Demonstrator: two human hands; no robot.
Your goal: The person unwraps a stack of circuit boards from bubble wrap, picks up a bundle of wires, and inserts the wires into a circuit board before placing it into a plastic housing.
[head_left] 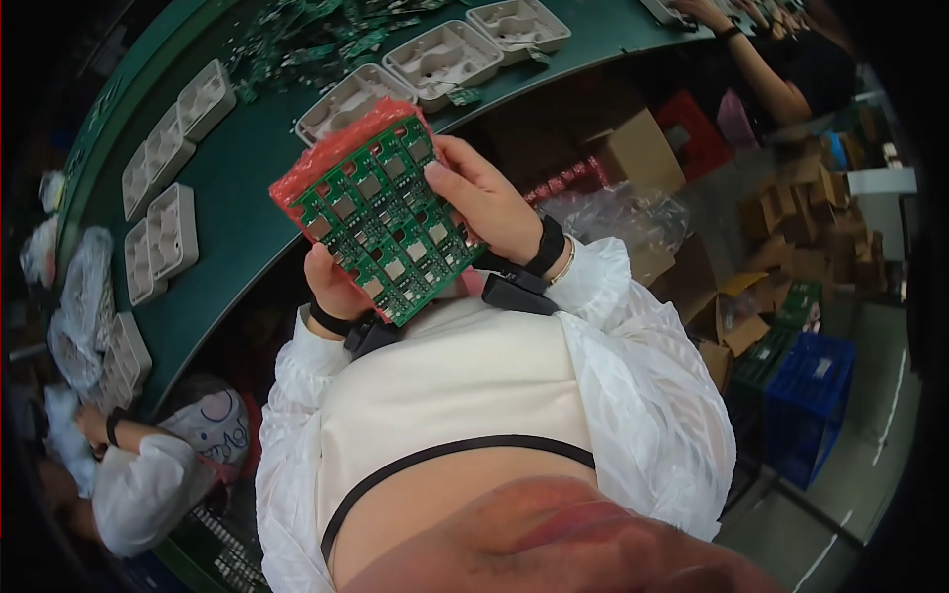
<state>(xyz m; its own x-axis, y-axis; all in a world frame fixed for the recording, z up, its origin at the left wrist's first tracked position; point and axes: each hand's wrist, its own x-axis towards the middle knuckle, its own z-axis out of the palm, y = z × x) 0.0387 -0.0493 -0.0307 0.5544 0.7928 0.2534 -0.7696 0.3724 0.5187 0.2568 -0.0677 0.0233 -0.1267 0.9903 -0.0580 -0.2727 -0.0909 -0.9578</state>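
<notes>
A green circuit board panel [400, 222], made up of several joined boards with silver components, is held up in front of my chest. Pink bubble wrap [341, 148] lies behind it and sticks out along its far and left edges. My left hand [334, 284] grips the lower left side, its fingers partly hidden behind the panel. On the right edge my right hand [487, 196] holds on, thumb on the face of the panel and the other fingers largely out of sight. Both wrists wear black straps.
Beyond the panel, a green worktable [252, 188] carries white compartment trays [442, 61] and a heap of loose green boards [297, 44]. Clear plastic bags [84, 306] lie on its left. Cardboard boxes [643, 148] and a blue crate [806, 405] stand right. Co-workers' arms [766, 74] show at both sides.
</notes>
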